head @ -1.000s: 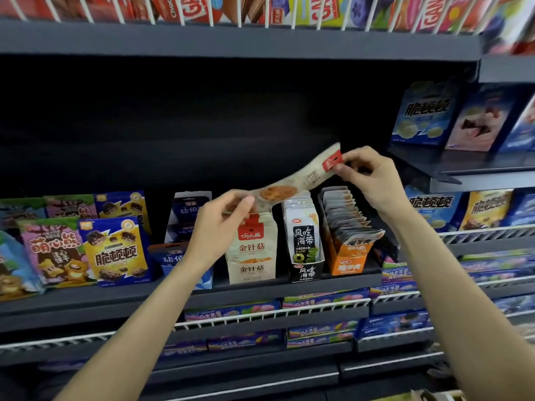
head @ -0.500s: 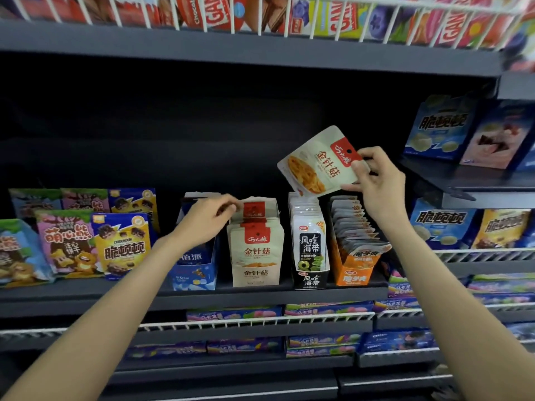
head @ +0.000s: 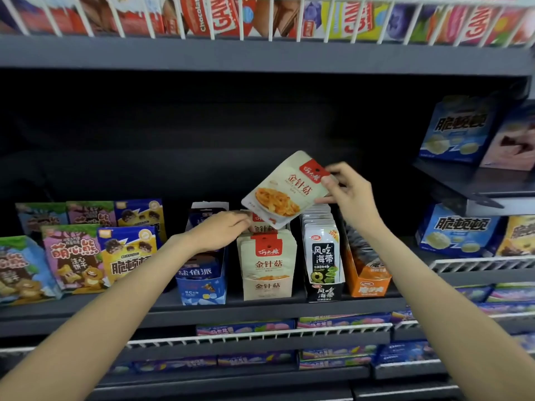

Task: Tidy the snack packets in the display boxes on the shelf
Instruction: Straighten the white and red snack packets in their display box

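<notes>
Right hand: the right hand [head: 351,195] is raised above the display boxes, thumb and fingers pinching the red-tabbed top corner of a cream snack packet [head: 285,190].
Held packet: it hangs tilted in the air, printed face toward me, its lower corner just over the cream display box [head: 267,264].
Left hand: the left hand [head: 221,230] reaches to the back of the cream box, fingertips at the tops of the packets standing in it; whether it grips one or only touches them I cannot tell.
Cream box: it stands on the dark shelf [head: 260,309], packed with upright packets of the same kind as the held one.
Neighbours: just to its left is a blue display box [head: 202,280]; just to its right a black display box [head: 324,266] full of white-and-black packets, then an orange display box [head: 366,280] whose grey packets lean backward.
Far left of the shelf: cartoon biscuit bags [head: 72,256] stand in a row.
Above: a white wire rack [head: 272,21] holds chocolate wafer packs.
</notes>
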Motion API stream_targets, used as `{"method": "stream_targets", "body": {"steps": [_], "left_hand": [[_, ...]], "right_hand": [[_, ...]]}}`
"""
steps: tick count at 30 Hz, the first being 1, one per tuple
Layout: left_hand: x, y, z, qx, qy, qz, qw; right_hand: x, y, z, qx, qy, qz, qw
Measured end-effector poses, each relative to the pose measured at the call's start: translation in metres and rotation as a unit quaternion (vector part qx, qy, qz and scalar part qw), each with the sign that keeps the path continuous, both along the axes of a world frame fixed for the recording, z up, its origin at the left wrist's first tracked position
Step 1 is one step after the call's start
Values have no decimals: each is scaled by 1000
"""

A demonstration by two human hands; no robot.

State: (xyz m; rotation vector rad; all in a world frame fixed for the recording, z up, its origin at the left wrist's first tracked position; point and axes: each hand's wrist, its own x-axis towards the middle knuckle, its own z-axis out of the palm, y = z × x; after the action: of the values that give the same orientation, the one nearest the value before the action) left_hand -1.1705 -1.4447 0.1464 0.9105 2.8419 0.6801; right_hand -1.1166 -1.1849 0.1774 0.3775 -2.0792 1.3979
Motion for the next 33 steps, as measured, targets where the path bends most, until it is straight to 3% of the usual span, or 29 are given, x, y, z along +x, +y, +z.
{"method": "stream_targets", "body": {"steps": [5, 9, 15, 18, 23, 29, 33], "left_hand": [[-13, -6, 1, -12, 47, 18, 999], [-24, -15, -3, -1, 51, 25, 998], [-18, -21, -7, 51, 97, 30, 994], [-13, -23, -9, 92, 125, 19, 988], [-7, -21, -8, 85, 151, 5, 985], [-13, -12, -9, 10, 125, -38, 991], [-30, -6, -5, -83, 192, -69, 975]], "right_hand": [[-15, -5, -14, 175, 28, -43, 983], [-23, -25, -15, 362, 70, -33, 929], [-49, -57, -28, 528, -39, -34, 848], [-59, -53, -27, 549, -89, -39, 830], [-73, -66, -23, 594, -138, -57, 790], [-72, -52, -25, 562, -72, -102, 818], [-73, -45, -30, 549, -29, -103, 829]]}}
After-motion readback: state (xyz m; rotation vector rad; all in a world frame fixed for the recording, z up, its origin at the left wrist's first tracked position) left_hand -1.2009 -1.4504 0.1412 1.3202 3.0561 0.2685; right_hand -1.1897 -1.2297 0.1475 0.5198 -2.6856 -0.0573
